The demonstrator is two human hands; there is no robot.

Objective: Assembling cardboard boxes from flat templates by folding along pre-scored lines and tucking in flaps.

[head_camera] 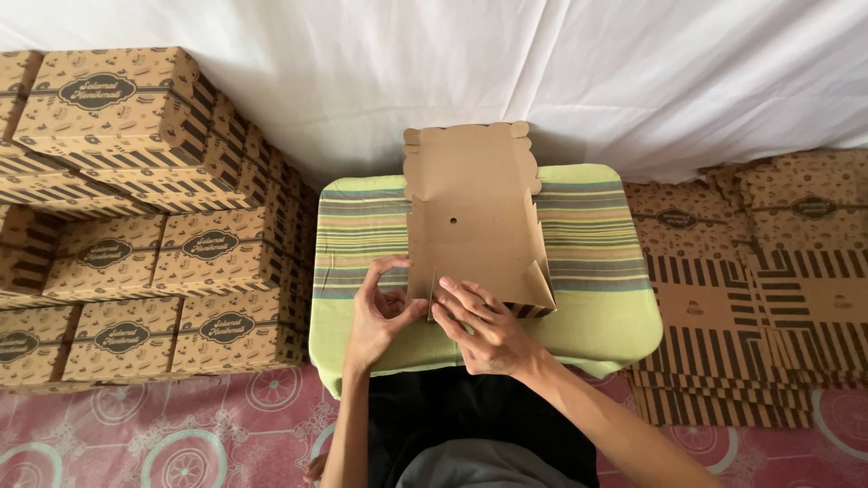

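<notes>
Folding | left hand (pixel 380 312), right hand (pixel 484 325) both pinching half-formed cardboard box (pixel 475 226) (near edge) | on striped cushion (pixel 597 262)

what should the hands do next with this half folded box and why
Probably press the near flap down and in. Both hands, left hand and right hand, pinch the near end of the box, whose right corner already stands up while the far lid lies open on the striped cushion.
</notes>
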